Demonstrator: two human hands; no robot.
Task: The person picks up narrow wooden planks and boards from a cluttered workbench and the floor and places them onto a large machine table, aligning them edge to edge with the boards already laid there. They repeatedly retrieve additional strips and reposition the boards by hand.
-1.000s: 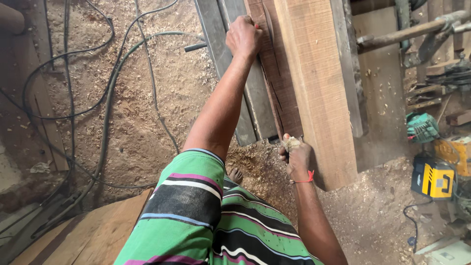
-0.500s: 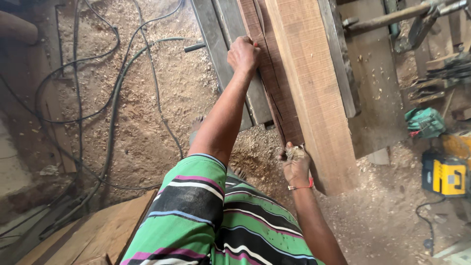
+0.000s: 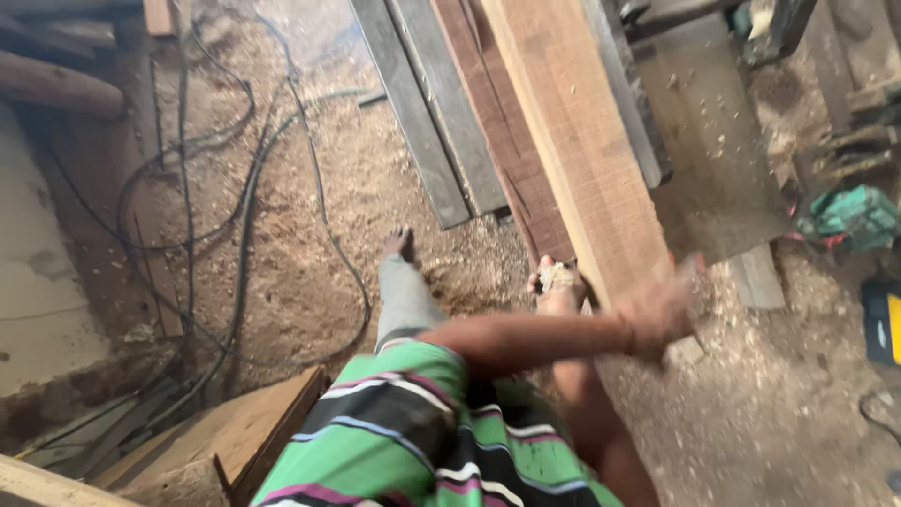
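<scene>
The left hand (image 3: 662,314) reaches across the body to the near end of a thick, pale wooden beam (image 3: 577,141) and lies against its lower right edge; the hand is blurred, so whether its fingers are apart or curled on the wood cannot be told. The right hand (image 3: 556,286) sits just left of the same end, its fingers closed around a small pale lump (image 3: 557,275), perhaps a scrap of wood or a wad of shavings, pressed close to the beam's edge. The beam runs from the top of the view down towards the person, leaning over a reddish-brown plank (image 3: 502,141) and two grey boards (image 3: 436,113) that lie side by side to its left. All of them rest on a floor (image 3: 310,216) covered in sawdust and shavings. Black cables (image 3: 249,188) loop across the sawdust on the left. A bare foot (image 3: 400,244) shows below the boards, and a striped green shirt (image 3: 413,441) fills the bottom of the view. A flat wooden panel (image 3: 239,432) lies at the lower left. On the right, well apart from the hands, sits a green tool (image 3: 849,216) and a yellow and black tool (image 3: 882,319) at the edge
</scene>
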